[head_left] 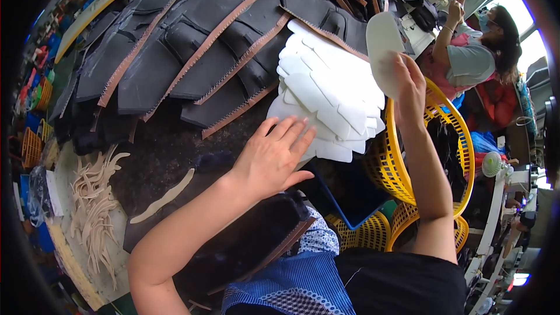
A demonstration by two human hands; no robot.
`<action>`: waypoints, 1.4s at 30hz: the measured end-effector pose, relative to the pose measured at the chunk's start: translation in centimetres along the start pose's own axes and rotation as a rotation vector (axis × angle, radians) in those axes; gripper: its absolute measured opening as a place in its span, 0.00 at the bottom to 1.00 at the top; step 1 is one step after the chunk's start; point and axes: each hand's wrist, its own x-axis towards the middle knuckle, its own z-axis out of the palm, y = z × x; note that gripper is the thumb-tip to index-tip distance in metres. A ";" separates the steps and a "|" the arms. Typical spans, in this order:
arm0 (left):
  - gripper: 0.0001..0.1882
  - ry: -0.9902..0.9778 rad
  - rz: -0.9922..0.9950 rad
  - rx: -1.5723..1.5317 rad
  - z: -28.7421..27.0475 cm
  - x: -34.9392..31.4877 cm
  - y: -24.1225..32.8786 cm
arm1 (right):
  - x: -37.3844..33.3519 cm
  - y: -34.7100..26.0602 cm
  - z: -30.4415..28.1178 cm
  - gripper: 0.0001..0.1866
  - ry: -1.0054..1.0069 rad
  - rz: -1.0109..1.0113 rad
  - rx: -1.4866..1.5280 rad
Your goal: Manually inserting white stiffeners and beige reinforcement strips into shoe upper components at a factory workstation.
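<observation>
Pinching one white piece point(382, 44) aloft, right hand point(411, 87) has lifted it off the stack point(329, 96) that flat, open left hand point(274, 154) steadies, many left.

Bare forearms, a black top point(402, 283) and a blue checked apron point(291, 286).
</observation>
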 end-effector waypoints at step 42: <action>0.29 0.069 -0.897 -0.028 -9.7 -27.3 3.4 | -16.0 -6.4 23.3 0.17 -1.170 -0.776 -0.727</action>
